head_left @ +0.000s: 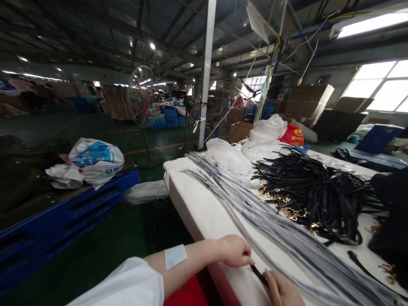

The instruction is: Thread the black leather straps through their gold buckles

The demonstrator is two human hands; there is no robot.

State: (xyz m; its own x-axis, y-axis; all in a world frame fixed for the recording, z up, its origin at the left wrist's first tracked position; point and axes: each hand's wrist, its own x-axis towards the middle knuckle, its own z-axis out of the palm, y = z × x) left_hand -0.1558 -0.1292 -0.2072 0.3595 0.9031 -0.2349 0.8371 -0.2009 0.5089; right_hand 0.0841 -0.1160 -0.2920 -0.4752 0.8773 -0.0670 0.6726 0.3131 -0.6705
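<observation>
Slim, dark black strap (260, 277) held short above the white table (197, 208), left hand (235, 250) curled tight around it, forearm slanting, right hand (283, 291) pinching it lower, long glossy grey strips (270, 231) alongside, tangled black straps (312, 187) with gold-toned clasps beyond

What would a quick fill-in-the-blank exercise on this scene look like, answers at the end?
1. The strap between the left hand and the right hand is coloured ____.
2. The pale blue patch is on the person's ____ forearm.
3. Clips on the heaped straps are coloured ____.
4. The red bag bears printing coloured ____.

Missing words: black; left; gold; yellow.
</observation>
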